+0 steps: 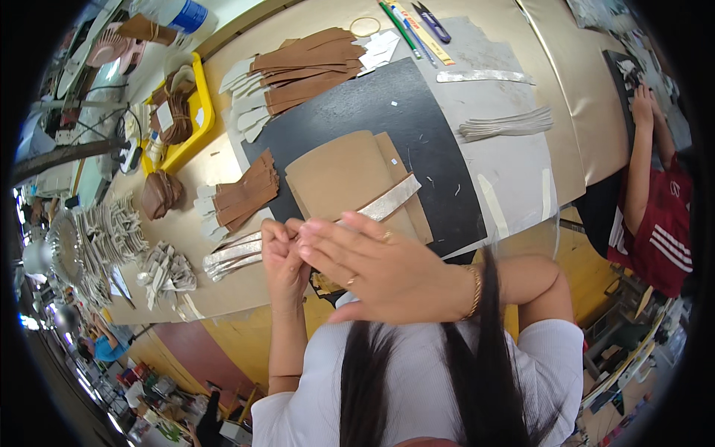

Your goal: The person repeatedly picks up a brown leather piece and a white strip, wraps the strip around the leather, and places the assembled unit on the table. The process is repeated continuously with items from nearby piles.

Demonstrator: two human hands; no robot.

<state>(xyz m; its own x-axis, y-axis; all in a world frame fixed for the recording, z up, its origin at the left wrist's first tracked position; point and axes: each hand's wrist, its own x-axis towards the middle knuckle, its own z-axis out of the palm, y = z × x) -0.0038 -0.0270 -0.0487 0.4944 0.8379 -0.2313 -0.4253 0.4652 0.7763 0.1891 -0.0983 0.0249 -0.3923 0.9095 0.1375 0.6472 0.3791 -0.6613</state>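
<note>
My left hand [283, 261] is closed near the front edge of the table, its fingers curled; whatever they may hold is hidden. Across its fingertips lies my right hand [391, 268], flat with the fingers stretched out, the two hands touching. Just beyond them a shiny silvery strip [391, 200] slants over brown cardboard sheets [335, 167], which rest on a black board [450, 175]. More silvery strips [232, 257] lie beside my left hand, partly covered by it. A fan of brown strips with pale ends [246, 195] is farther left.
A larger pile of brown strips [313, 67] lies at the back, near snips [432, 22] and a green pencil [400, 28]. A yellow tray [205, 104] stands left. Pale strips [510, 123] lie right. Another person [655, 216] works at the far right.
</note>
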